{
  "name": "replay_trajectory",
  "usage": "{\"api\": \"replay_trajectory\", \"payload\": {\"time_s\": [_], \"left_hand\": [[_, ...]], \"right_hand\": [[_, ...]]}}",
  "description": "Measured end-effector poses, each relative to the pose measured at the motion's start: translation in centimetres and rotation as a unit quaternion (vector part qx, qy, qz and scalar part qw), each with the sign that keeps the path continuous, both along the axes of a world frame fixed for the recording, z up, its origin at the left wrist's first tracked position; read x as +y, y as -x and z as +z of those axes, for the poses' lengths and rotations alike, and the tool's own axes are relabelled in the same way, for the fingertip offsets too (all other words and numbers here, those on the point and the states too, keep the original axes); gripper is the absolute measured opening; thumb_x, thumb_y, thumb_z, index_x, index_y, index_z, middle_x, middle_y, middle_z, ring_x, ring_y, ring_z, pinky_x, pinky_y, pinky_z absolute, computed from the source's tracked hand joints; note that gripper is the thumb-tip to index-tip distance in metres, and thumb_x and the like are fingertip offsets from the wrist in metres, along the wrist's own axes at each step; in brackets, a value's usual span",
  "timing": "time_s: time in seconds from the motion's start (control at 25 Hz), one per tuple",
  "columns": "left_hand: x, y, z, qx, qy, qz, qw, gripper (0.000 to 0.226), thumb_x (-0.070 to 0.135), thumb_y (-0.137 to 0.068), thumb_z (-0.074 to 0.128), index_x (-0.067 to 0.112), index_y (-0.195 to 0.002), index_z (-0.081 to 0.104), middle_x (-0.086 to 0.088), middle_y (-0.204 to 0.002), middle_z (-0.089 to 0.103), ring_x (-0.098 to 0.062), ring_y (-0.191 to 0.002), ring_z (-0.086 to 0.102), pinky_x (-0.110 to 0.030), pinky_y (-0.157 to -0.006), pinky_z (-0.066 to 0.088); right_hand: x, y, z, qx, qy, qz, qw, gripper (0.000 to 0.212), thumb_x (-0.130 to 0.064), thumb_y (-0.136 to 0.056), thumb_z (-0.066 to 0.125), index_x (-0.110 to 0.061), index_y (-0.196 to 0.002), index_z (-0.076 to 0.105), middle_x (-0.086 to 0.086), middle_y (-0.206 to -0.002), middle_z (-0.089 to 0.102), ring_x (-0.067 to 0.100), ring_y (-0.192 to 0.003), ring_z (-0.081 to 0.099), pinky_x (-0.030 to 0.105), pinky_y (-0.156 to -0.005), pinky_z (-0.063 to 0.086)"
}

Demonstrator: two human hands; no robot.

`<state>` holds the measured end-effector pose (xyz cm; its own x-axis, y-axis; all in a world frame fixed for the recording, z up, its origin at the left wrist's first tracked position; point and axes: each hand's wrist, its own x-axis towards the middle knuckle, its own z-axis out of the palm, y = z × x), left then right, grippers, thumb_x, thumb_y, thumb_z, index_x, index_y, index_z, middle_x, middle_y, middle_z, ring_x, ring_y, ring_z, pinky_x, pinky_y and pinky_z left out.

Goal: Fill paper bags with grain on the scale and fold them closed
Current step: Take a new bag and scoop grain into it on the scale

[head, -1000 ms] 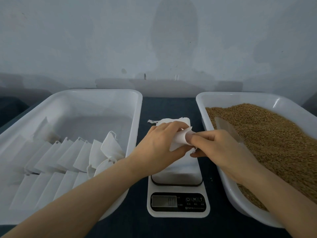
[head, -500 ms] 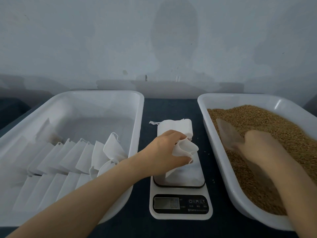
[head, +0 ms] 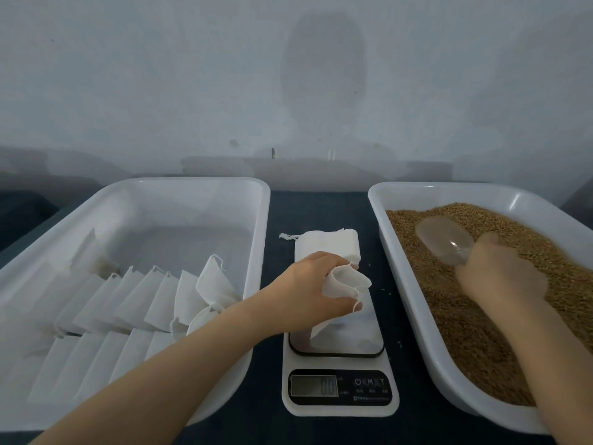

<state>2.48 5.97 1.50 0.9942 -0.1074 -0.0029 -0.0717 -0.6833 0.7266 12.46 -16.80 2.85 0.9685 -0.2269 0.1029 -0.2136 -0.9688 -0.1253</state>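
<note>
White paper bag (head: 345,284) rests mouth-open on the scale (head: 340,390) platform at centre, your left hand (head: 308,290) pinching its rim with curled fingers. At 3 o'clock your right hand (head: 500,277), blurred, grips the handle of a clear scoop (head: 444,239) lying on brown grain (head: 481,332) in the grain tub (head: 417,309). Spare bags (head: 327,245) lie on the dark desk (head: 321,207) at the scale's 12 o'clock; folded bags (head: 128,300) fill the tub at 9 o'clock.

Two bare forearms here, uncovered all the way to the edge of view. The left forearm (head: 179,374) lies at seven o'clock, the right forearm (head: 558,364) at four o'clock. The left hand (head: 308,293) near centre is sharp and plain; the right hand (head: 500,279) at three o'clock is smeared by blur.
</note>
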Motion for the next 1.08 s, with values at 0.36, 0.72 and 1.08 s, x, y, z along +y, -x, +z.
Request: {"api": "replay_trajectory", "payload": {"time_s": [0.36,0.72,1.08], "left_hand": [[-0.1,-0.1,0.0,0.01,-0.002,0.0,1.0,0.057,0.042,-0.083,0.068,0.032,-0.134,0.043,0.016,-0.132,0.044,-0.003,-0.104,0.044,-0.013,-0.082,0.037],[0.0,-0.2,-0.1,0.009,0.002,-0.003,1.0,0.056,0.042,-0.082,0.069,0.034,-0.131,0.044,0.021,-0.116,0.043,-0.004,-0.102,0.046,-0.018,-0.085,0.04],[0.0,-0.3,-0.1,0.01,0.008,-0.004,1.0,0.053,0.042,-0.082,0.069,0.035,-0.128,0.046,0.02,-0.114,0.045,-0.002,-0.096,0.049,-0.014,-0.081,0.041]], "right_hand": [[0.4,-0.6,-0.3,0.088,0.066,0.014,0.994,0.041,-0.009,-0.09,0.052,-0.003,-0.131,0.049,0.017,-0.121,0.043,0.035,-0.11,0.049,0.041,-0.082,0.048],[0.9,-1.1,-1.2,0.06,-0.121,0.149,0.98,0.024,-0.023,-0.095,0.049,-0.007,-0.101,0.066,0.014,-0.082,0.062,0.022,-0.067,0.056,0.026,-0.051,0.038],[0.8,-0.3,0.1,0.053,-0.221,0.076,0.971,0.041,-0.034,-0.096,0.049,0.002,-0.083,0.062,0.015,-0.059,0.059,0.018,-0.031,0.051,0.014,-0.031,0.032]]}}
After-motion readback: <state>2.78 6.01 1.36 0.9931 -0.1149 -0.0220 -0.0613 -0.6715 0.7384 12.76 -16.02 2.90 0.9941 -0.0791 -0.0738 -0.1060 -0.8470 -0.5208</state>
